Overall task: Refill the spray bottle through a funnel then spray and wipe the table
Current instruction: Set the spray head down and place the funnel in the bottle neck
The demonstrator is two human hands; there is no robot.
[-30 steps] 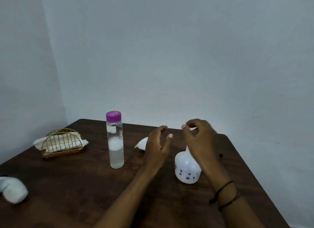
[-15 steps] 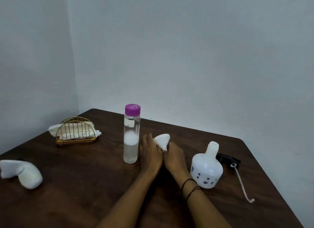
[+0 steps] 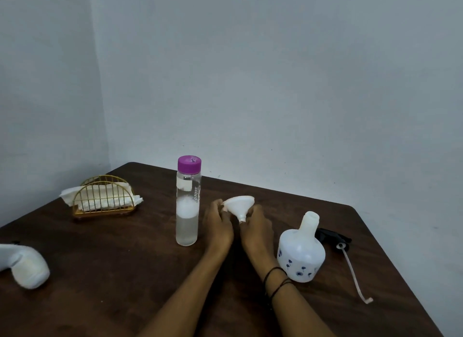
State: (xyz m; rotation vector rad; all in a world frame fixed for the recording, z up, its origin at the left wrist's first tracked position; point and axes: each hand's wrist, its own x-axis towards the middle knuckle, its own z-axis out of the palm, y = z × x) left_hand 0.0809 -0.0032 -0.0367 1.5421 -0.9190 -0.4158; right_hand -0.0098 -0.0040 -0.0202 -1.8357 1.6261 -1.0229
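— Bare grey walls meet behind a dark wooden table (image 3: 125, 274). Where's the funnel (image 3: 239, 206)?

— Held just above the table between both hands, wide mouth up and tilted, spout pointing down toward the person. The left hand (image 3: 219, 226) pinches the rim; the right hand (image 3: 258, 227) curls its grip around the spout side.

— And the spray bottle (image 3: 302, 252)?

— Upright, uncapped, neck open, just to the right of the right hand. Its black sprayer head (image 3: 333, 239) lies behind it.

— So which hand carries?

— Probably the right; it's nearer. The spout must swing rightward and turn vertical over that neck. The purple-capped water bottle (image 3: 188, 201) stands left, closed.
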